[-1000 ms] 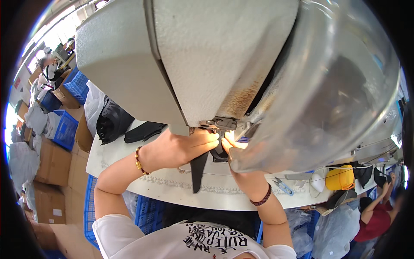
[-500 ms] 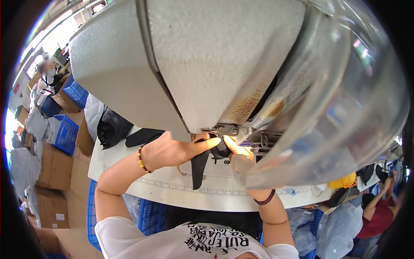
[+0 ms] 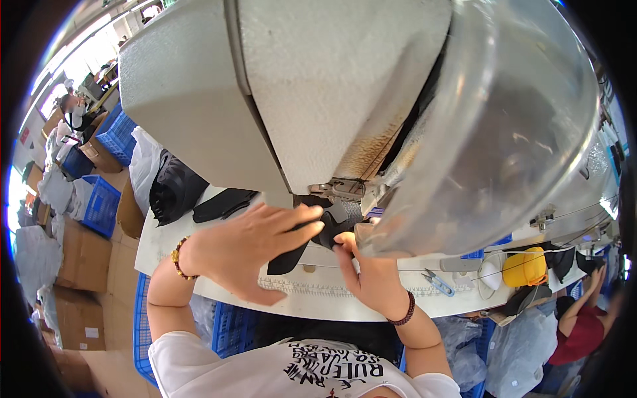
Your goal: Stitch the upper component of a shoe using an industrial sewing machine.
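A piece of black fabric (image 3: 289, 257) lies under the needle area of a large off-white sewing machine (image 3: 345, 86). Over its left part my left hand (image 3: 245, 251) is spread, thumb wide of the fingers, the fingertips close to the dark cloth by the needle. My right hand (image 3: 373, 273) pinches the fabric's near edge just in front of the presser area, with thumb and forefinger together. A clear plastic shield (image 3: 511, 139) covers the right side of the machine and blurs what lies behind it. The stitching point itself is partly hidden.
Blue-handled thread snips (image 3: 438, 283) rest on the white table (image 3: 318, 302) to the right, near a yellow cap (image 3: 524, 268). Black fabric pieces (image 3: 224, 204) are stacked at left. Blue crates (image 3: 101, 207) and cartons (image 3: 85, 259) stand on the floor. A co-worker in red (image 3: 582, 335) sits far right.
My left hand has opened and drawn back toward me and left. My right hand has come nearer to me, out from behind the shield. The view has shifted, so the snips now show.
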Action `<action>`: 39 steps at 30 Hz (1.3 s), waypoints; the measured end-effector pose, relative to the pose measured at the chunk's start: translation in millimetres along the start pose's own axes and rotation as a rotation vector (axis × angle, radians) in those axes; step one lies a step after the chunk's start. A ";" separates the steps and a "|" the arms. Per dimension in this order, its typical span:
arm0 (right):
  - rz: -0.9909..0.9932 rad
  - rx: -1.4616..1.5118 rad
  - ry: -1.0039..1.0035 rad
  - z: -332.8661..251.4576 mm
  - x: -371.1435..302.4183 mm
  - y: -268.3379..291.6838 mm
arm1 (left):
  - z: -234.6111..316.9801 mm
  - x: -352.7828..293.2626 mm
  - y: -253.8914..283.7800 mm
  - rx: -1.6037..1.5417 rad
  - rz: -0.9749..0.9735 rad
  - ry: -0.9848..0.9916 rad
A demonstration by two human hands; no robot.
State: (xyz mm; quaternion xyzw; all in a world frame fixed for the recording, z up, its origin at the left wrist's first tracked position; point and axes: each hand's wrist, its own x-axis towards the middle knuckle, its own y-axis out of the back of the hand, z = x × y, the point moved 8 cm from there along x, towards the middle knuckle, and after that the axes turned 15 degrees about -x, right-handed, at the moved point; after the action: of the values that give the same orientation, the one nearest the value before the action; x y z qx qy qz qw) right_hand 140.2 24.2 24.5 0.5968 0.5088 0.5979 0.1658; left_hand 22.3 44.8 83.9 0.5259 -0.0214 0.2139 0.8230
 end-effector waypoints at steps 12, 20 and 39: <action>0.045 0.375 0.010 2.6 -9.2 -3.9 | 12.1 18.3 -29.5 0.470 0.501 -0.147; 0.073 0.517 -0.012 -1.0 -6.2 1.0 | 11.9 18.6 -43.6 0.538 0.413 -0.115; 0.118 -0.054 0.145 41.0 3.2 1.2 | 14.2 16.3 -54.3 0.574 0.423 -0.061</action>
State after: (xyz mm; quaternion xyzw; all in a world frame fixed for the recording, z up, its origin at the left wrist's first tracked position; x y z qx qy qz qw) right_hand 176.1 43.1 17.8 0.5760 0.4670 0.6620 0.1090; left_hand 60.1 18.5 48.0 0.7257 -0.0936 0.3610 0.5782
